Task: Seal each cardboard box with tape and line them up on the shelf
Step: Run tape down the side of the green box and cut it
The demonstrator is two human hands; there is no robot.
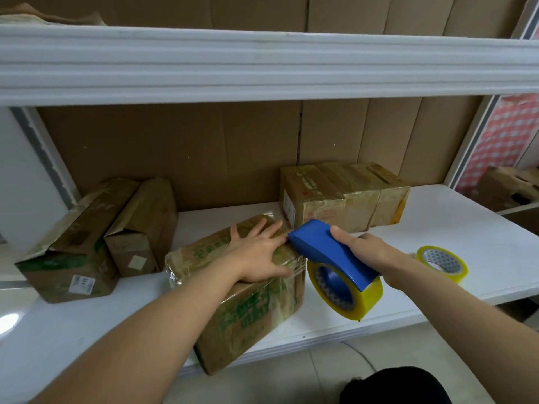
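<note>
Two bare hands work over a cardboard box (248,290) lying at the front edge of the white shelf (466,228), its near corner hanging a little past the lip. The left hand (262,252) lies flat on the box top, fingers straight and spread, pressing down. At three o'clock from it, the right hand (367,252) has its fingers curled round the handle of a blue tape dispenser (329,249); the dispenser's nose touches the box's upper edge just beside the left fingertips, and its yellow tape roll (347,290) hangs beside the box's right side. A spare roll of tape (443,263) lies flat on the shelf at three o'clock from the right hand, near it but apart. Back at one o'clock from the box, three taped boxes (344,196) stand touching in a row against the cardboard back wall. Over at nine o'clock, two boxes with loose flaps (99,237) sit side by side.
</note>
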